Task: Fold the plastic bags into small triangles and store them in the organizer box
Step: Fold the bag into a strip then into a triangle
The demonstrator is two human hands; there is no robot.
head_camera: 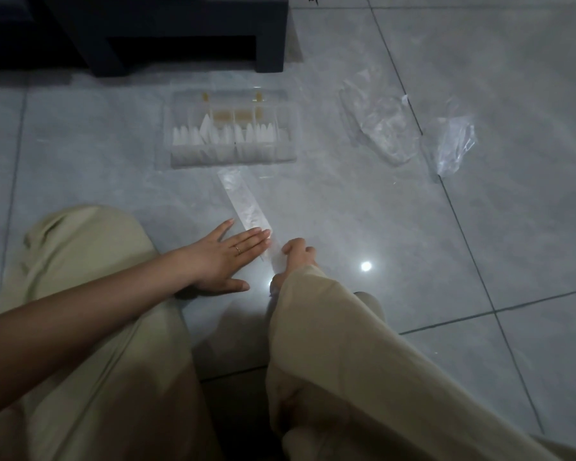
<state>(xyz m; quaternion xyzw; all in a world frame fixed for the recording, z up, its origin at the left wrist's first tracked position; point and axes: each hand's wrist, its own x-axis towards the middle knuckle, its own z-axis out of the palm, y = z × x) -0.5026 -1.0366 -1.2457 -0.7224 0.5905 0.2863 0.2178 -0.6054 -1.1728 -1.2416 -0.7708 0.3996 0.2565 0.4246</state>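
A clear plastic bag folded into a long narrow strip [243, 201] lies on the grey floor tiles, running from just below the organizer box toward me. My left hand [226, 257] lies flat with straight fingers pressing the strip's near part. My right hand [295, 254], mostly hidden by a beige sleeve, pinches the strip's near end, where a small fold stands up. The clear organizer box [233, 128] sits open beyond the strip, with several white folded triangles standing in its compartments.
Two crumpled clear plastic bags lie on the floor at right, one [376, 124] nearer the box, the other [451, 144] further right. A dark piece of furniture [167, 31] stands behind the box. My beige-clad knees fill the foreground.
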